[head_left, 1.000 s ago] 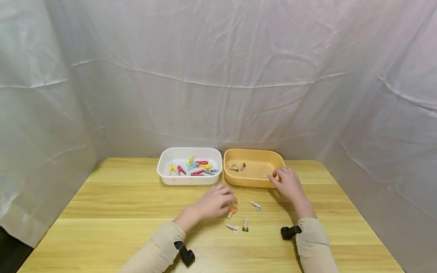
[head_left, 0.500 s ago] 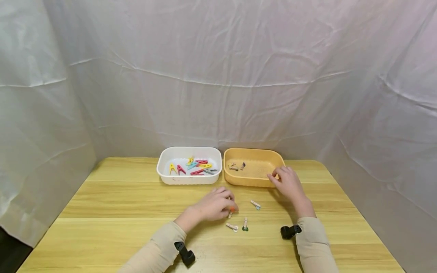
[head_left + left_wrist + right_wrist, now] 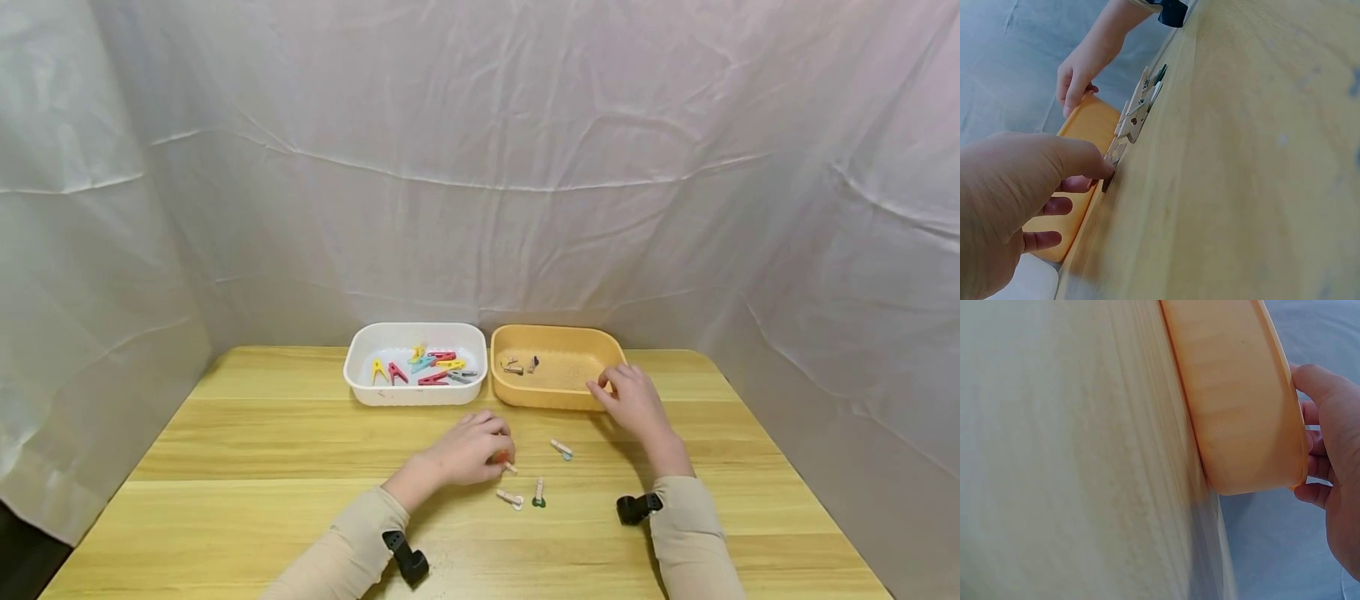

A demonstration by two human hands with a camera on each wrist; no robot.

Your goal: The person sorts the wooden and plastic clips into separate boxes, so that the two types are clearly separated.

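Two hands: L hand [image 3: 468,450] pinches peg [image 3: 504,460], R hand [image 3: 633,402] grips orange tray [image 3: 555,398].

Pale wood-grain table [image 3: 262,433], yellow-tan with darker stripes. White tub [image 3: 360,387] with yellow, red and teal pegs [image 3: 423,367]. Orange-tan tub [image 3: 551,398]. Pale wooden clips: orange-tipped [image 3: 504,460], blue-tipped [image 3: 561,450], green-tipped [image 3: 538,493]. Beige sleeves [image 3: 337,550]. White creased cloth backdrop [image 3: 480,167].
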